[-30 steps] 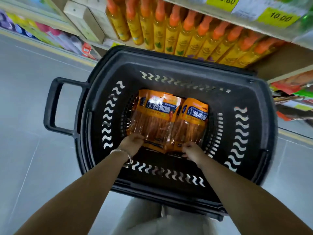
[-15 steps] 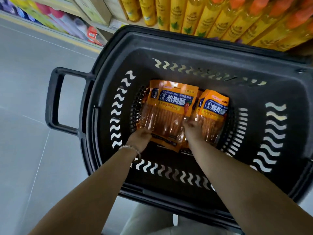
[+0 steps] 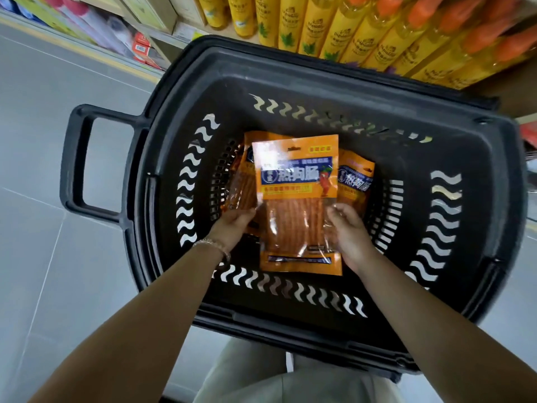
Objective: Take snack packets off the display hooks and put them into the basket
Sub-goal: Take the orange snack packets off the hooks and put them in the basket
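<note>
1. The black basket [image 3: 290,82] fills most of the view, just below the person, with its loop handle [image 3: 72,158] out to the left. It sits open-mouthed under both arms, probably so packets can go straight down into it.
2. Yellow bottles [image 3: 319,24] with orange caps stand in a row on the shelf just beyond the basket's far rim. They play no part in the task. No display hooks are in view.
3. The top packet [image 3: 296,181], orange with a clear window showing reddish sticks, is inside the basket, label up and lengthwise towards the person. It appears to be lifted slightly over the others rather than lying flat, likely so it can be squared up on the pile.
4. 2 more packets of the same kind lie on the basket floor beneath it, the left packet [image 3: 241,181] and the right packet [image 3: 356,178], each partly covered.
5. The right hand [image 3: 348,231] has its fingers curled, pinching the top packet's right edge at the clear window.
6. The left hand [image 3: 232,228] is closed on the opposite edge, seemingly of the same packet. Gripping both sides keeps the floppy film from folding.
7. A thin bracelet [image 3: 212,245] circles the left wrist.
</note>
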A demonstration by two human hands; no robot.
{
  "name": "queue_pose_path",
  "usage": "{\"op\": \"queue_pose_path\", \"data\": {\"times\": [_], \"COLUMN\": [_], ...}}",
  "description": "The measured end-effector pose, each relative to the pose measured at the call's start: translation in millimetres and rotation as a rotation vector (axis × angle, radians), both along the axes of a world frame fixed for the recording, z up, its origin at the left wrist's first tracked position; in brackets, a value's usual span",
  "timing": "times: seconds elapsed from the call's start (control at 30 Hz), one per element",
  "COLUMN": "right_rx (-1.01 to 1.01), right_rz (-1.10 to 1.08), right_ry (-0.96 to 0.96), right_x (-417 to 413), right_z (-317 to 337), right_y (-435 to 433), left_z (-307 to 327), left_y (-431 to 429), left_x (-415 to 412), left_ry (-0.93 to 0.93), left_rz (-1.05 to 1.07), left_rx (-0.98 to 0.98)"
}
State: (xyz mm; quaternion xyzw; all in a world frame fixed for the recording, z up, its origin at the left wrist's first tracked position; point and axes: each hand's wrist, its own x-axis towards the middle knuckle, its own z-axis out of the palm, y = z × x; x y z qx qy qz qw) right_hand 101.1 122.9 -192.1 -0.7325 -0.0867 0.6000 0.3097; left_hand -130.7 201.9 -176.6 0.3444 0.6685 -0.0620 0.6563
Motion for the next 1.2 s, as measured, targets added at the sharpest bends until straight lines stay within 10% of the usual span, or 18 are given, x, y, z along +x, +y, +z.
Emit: {"op": "queue_pose_path", "data": {"times": [0.2,0.37,1.2], "right_rx": [-0.018,-0.121,-0.209], "right_rz": [0.086,0.224,0.054], "right_ry": [0.238,-0.077,-0.231], "right_x": [-28.6,-31.3,-52.3], "right_z": [-10.7,-45.0,-94.6], "right_y": [35.5,49.5,81.2], "left_z": [1.9,-4.5,-19.8], "left_y": [8.3,14.1,13.1], "left_x": [-1.0,-16.3,-14.2], "left_ry": [0.045,0.374,0.320], "left_rz": [0.189,0.155,0.123], "left_rx": [0.055,0.255,0.197]}}
